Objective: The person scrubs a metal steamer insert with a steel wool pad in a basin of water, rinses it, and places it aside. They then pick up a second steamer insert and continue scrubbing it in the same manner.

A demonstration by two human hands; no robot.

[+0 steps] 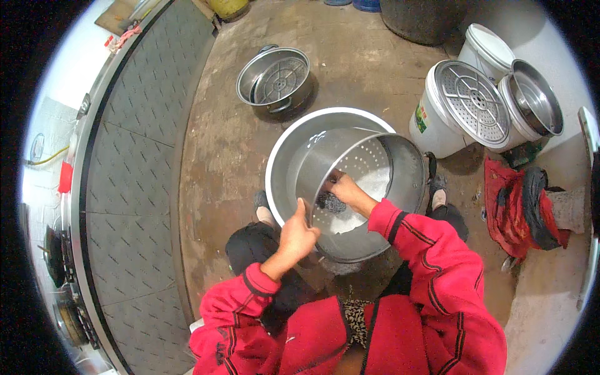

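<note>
A metal steamer tier (407,176) with a perforated bottom stands tilted within a wide metal basin (281,154), its open side towards me. My left hand (299,234) grips the near-left part of the tier's rim, thumb up along the edge. Inside the tier, my right hand (346,186) presses a dark steel wool scourer (331,203) against the holed bottom. The fingertips of that hand are partly hidden in shadow. A black handle (430,167) sticks out from the tier's right side. Some water shows in the basin behind the tier.
Beyond the basin, a two-handled steel pot (273,77) holds a perforated steamer plate. White buckets (438,117) stand at right, with a steamer rack (472,101) and a steel bowl (536,97) on them. Red cloth (506,206) lies at right. A grey-fronted counter (131,187) runs along the left.
</note>
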